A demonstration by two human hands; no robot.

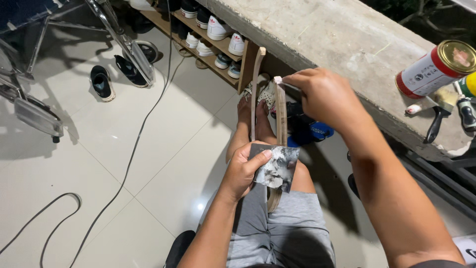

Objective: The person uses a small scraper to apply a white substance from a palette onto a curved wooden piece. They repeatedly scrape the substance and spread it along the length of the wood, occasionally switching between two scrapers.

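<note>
A rough, pitted concrete ledge (342, 44) ran above and to the right of both grips, over glossy pale floor tiles (163, 164). A low wooden shoe rack (218, 47) with white sneakers stood beyond the grips. On the ledge, right of the upper grip, lay a cylindrical red-and-white tin can (436, 68) with a gold metal lid, and beside it a black-handled brush (437, 119).

The curved wooden piece (280, 119), a thin, smooth, pale forked strip, stood upright over the person's grey shorts (292, 228). The right hand (322, 97) pinched its top end between fingertips. Below, the left hand (245, 171) pressed a worn, grey-mottled sheet of sandpaper (276, 167) around the strip's lower part, thumb closed over the sheet.
</note>
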